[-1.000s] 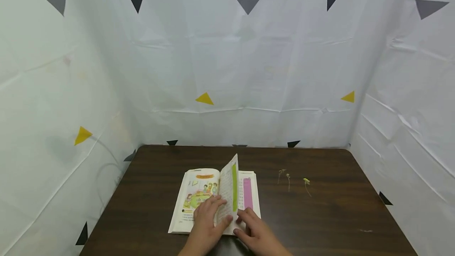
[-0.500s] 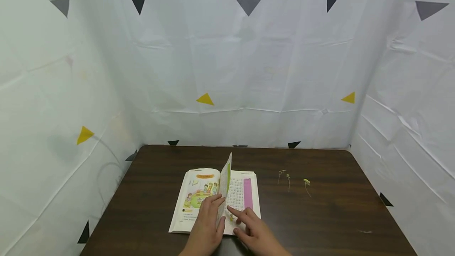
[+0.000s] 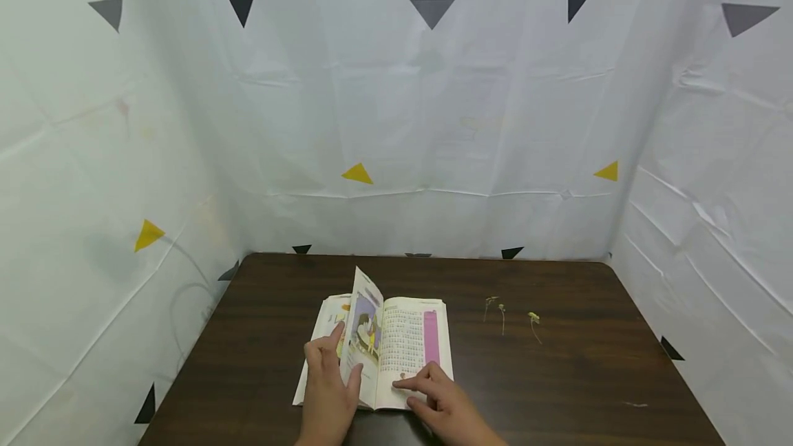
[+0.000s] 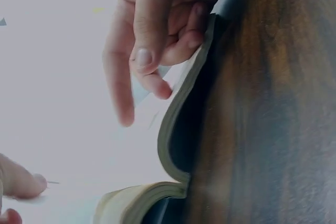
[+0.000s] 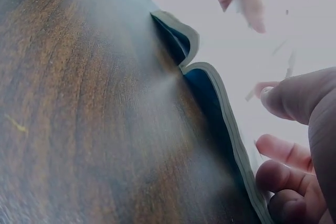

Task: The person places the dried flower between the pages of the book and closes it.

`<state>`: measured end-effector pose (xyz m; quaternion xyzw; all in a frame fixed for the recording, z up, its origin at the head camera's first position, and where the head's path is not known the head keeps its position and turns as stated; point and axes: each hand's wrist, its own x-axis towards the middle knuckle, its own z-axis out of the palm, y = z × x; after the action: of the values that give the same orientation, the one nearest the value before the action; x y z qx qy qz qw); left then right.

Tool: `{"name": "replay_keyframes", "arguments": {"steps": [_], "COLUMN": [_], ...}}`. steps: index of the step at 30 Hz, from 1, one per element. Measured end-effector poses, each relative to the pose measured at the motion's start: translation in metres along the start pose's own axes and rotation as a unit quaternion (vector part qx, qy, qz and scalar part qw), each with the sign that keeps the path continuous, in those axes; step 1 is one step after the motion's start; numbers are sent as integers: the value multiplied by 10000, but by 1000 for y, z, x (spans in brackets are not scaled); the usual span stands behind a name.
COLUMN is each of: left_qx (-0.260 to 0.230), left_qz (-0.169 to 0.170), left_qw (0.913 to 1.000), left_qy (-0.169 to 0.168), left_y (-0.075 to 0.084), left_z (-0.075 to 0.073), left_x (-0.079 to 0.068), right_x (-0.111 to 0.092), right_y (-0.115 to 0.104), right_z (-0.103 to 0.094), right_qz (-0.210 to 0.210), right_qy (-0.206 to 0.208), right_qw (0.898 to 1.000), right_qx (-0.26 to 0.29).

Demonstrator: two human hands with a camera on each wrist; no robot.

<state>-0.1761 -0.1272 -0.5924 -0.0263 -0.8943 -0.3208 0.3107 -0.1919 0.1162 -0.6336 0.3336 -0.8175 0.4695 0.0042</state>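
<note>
An open book (image 3: 405, 336) lies on the dark wooden table, its right page printed with text and a purple strip. One illustrated leaf (image 3: 364, 322) stands up from the middle and leans left, partly covering the left page. My left hand (image 3: 325, 377) is at that leaf, index finger stretched out and thumb apart. In the left wrist view, its fingers look loosely bent above the book's edge. My right hand (image 3: 449, 408) rests at the lower right page, forefinger extended on the paper. The right wrist view shows its other fingers (image 5: 286, 179) loosely bent beside the page edge.
Several small dried plant sprigs (image 3: 534, 325) lie on the table (image 3: 576, 377) right of the book. A pale scrap (image 3: 635, 405) is near the right side. White sheeting (image 3: 471, 115) with triangles surrounds the table on three sides.
The raised leaf has swung from right to left past upright, with my left hand moving left alongside it. My right forefinger has come down toward the lower part of the right page.
</note>
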Motion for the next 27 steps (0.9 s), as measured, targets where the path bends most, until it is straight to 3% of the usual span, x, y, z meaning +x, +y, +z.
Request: {"name": "replay_keyframes", "arguments": {"steps": [4, 9, 14, 21, 24, 27], "left_qx": [120, 318, 790, 1367, 1522, 1644], "left_qz": [-55, -314, -729, -1299, -1406, -1188], "left_qw": [9996, 9990, 9928, 9678, 9603, 9610], "left_qy": [244, 45, -532, -1667, -1869, -1878], "left_y": [-4, -11, -23, -31, -29, -25], "left_z": [-4, -11, -17, -20, -19, -17], "left_x": [3, 7, 12, 13, 12, 13], "right_x": [0, 1, 1, 2, 1, 1], "right_y": [1, 0, -2, -1, 0, 1], "right_z": [0, -1, -2, -3, -3, -2], "right_qz": [179, 179, 192, 450, 475, 437], "right_qy": [-76, -95, -107, -241, -285, -275], "right_qw": [9998, 9998, 9997, 9986, 9984, 9986], "right_qx": [-49, 24, 110, 168, 93, 57]}}
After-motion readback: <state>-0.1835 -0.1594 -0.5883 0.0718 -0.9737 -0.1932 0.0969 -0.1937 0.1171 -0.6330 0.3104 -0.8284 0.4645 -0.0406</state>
